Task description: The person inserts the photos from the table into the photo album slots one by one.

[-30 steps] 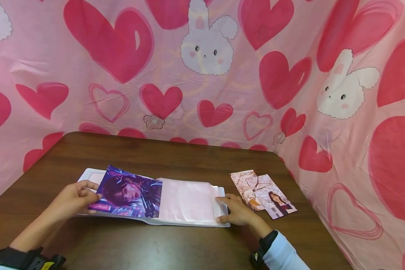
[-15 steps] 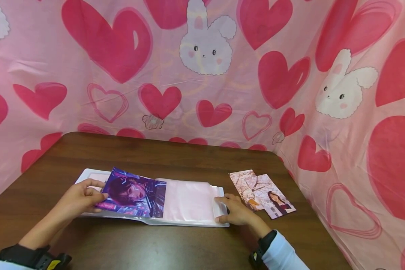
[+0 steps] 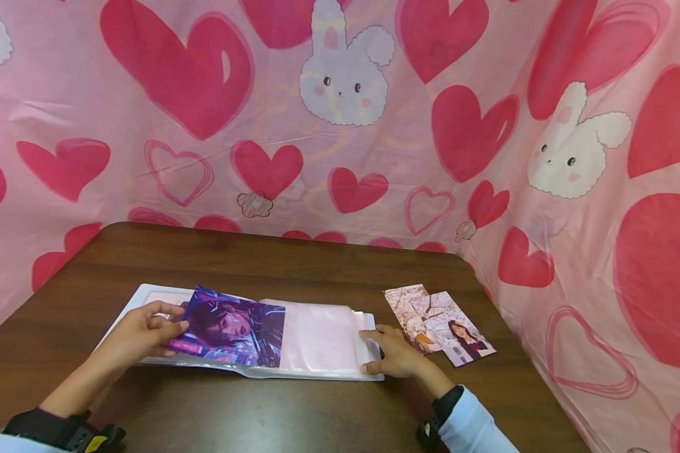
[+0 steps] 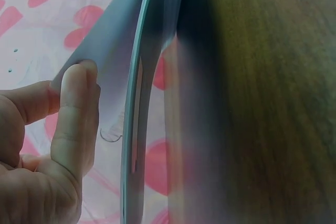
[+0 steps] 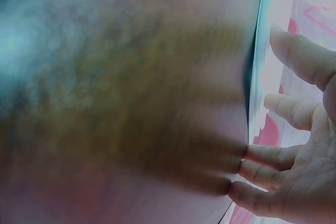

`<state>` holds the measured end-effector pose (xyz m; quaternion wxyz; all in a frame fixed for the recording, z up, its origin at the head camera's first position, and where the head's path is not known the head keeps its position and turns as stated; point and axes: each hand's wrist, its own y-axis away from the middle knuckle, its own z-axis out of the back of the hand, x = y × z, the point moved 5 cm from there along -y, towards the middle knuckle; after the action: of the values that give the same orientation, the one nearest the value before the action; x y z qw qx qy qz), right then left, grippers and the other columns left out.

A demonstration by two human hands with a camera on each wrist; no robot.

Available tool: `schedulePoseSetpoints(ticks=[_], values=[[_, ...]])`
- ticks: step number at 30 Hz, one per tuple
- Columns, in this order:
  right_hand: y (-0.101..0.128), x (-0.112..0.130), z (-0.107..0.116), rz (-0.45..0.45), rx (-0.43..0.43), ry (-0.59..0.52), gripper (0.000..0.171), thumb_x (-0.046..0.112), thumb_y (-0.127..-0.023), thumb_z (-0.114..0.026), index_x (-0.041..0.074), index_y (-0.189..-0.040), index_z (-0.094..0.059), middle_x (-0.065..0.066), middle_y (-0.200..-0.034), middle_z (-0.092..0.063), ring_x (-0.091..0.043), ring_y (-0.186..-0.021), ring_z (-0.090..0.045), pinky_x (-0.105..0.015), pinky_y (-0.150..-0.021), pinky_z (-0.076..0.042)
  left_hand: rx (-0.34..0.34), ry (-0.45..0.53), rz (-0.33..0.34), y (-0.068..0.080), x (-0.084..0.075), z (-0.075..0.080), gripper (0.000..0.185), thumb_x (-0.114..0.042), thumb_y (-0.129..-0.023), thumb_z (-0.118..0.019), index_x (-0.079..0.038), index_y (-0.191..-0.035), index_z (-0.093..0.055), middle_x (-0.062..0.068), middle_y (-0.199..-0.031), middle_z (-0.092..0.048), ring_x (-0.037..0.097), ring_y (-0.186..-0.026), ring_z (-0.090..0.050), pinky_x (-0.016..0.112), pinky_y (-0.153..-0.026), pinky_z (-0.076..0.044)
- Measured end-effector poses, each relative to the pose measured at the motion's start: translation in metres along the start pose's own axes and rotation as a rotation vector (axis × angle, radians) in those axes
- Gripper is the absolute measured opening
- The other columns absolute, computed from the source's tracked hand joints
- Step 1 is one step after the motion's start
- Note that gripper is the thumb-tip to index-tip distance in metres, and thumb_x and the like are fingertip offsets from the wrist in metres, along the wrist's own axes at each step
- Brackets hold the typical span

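An album [image 3: 323, 336] with pale pink pages lies spread on the wooden table. Over its middle, my left hand [image 3: 141, 330] pinches the left end of a purple-blue photo [image 3: 226, 327] between thumb and fingers. That photo shows a person's portrait among neon colours, and its right end overlaps the pink page. In the left wrist view, the pale back of the photo [image 4: 113, 51] slants up away from the album's edge [image 4: 134, 103]. At the album's right edge my right hand [image 3: 396, 353] rests with fingers extended, thumb and index fingertips on the page border, the other fingers near the table.
Two photos [image 3: 459, 327] with pink blossoms lie overlapping on the table right of the album, just beyond my right hand. The brown table [image 3: 294, 415] ends at a pink cloth backdrop [image 3: 317, 151] printed with hearts and rabbits.
My left hand has moved to the right with the purple-blue photo, which now reaches farther over the pink page. The right hand keeps its place on the album edge.
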<state>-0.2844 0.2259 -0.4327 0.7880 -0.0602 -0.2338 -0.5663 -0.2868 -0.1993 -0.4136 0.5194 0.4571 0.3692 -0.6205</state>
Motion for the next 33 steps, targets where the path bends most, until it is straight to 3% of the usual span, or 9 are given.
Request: schedulePoseSetpoints(ticks=[14,33], values=[[0.000,0.001,0.000,0.007,0.007,-0.009,0.067,0.032,-0.076,-0.076,0.009,-0.133,-0.050,-0.027,-0.136,-0.035,-0.044,-0.121,-0.032,-0.063,-0.093,-0.031,0.036,0.007,-0.042,-0.005,-0.003,-0.009,0.038,-0.007,-0.089,-0.060,0.018,-0.114,-0.046,0.014,-0.078,-0.064,0.021,-0.065,-0.063,0.034,-0.056,-0.055],[0.000,0.001,0.000,0.002,0.007,-0.007,0.067,0.033,-0.076,-0.076,0.009,-0.133,-0.050,-0.027,-0.136,-0.035,-0.043,-0.121,-0.031,-0.062,-0.094,-0.030,0.068,0.022,-0.022,-0.012,-0.007,-0.025,0.042,-0.012,-0.087,-0.065,0.018,-0.114,-0.052,0.015,-0.079,-0.066,0.024,-0.063,-0.063,0.034,-0.058,-0.055]])
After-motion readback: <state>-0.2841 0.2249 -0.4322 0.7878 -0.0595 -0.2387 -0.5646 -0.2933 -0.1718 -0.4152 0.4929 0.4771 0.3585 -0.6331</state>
